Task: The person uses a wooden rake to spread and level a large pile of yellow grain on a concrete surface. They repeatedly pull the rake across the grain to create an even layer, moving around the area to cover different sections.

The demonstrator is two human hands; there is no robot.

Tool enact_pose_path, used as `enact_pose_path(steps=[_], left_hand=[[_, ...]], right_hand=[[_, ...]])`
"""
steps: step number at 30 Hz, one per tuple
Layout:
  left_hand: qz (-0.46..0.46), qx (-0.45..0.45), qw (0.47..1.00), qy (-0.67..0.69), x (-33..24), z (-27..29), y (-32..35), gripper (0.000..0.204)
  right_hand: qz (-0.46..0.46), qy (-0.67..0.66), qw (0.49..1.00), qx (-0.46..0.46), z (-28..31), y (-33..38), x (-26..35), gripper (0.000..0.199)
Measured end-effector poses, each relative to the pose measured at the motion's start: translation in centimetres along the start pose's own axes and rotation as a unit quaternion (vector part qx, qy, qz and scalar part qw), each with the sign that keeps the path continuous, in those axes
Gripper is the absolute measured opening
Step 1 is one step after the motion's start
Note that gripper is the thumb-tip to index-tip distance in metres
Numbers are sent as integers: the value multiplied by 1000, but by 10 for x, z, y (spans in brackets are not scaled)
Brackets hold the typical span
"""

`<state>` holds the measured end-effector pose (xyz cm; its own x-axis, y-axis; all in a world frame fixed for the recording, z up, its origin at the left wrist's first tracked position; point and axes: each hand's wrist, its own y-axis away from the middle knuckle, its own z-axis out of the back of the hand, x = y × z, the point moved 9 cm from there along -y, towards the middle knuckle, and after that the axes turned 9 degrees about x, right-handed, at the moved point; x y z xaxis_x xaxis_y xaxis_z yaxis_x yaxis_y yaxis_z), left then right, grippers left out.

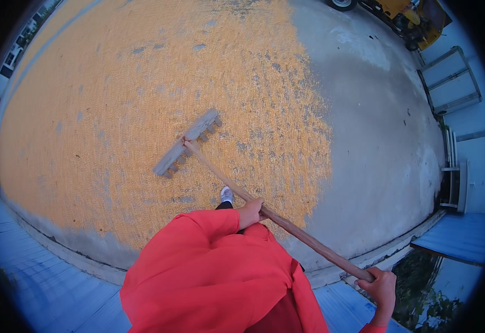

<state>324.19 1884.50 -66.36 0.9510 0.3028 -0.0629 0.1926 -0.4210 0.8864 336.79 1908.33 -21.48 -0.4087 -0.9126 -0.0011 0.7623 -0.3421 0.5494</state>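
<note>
A long-handled wooden rake (pixel 227 180) slants across the view, its wide toothed head (pixel 171 156) lying on a layer of yellow-orange grain (pixel 114 111) that looks like corn kernels. My left hand (pixel 250 212) is closed round the middle of the handle, close to my body. Farther down to the right, my right hand (pixel 380 286) grips the handle near its upper end. Both arms are in red sleeves. One of my shoes (pixel 227 194) shows on the grain beside the handle.
Grey concrete (pixel 375 144) borders the grain on the right. A yellow vehicle (pixel 414 19) stands at the far right, with a metal frame (pixel 450 80) against the wall nearer by. Blue sheeting (pixel 42 272) lies beyond a low kerb at the lower left. Plants (pixel 439 311) grow at lower right.
</note>
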Motion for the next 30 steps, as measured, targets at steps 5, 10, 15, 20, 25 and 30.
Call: enact_pose_path(steps=[5, 10, 15, 20, 25, 30], left_hand=[[77, 36, 996, -24, 116, -27, 7, 24], [143, 69, 986, -47, 185, -52, 41, 27], [134, 47, 984, -104, 176, -38, 41, 25], [-2, -56, 993, -99, 96, 8, 4, 20], [-131, -44, 989, 58, -22, 40, -25, 19], [-152, -45, 986, 56, -150, 28, 6, 17]], right_hand=[[-74, 32, 997, 24, -18, 83, -45, 29], [-138, 55, 985, 83, -25, 145, -84, 33], [-198, -119, 968, 93, -49, 165, -77, 31], [-127, -93, 985, 77, -98, 133, -30, 35], [-69, -114, 991, 1, -111, 64, 73, 33], [16, -74, 995, -64, -93, -38, 165, 33]])
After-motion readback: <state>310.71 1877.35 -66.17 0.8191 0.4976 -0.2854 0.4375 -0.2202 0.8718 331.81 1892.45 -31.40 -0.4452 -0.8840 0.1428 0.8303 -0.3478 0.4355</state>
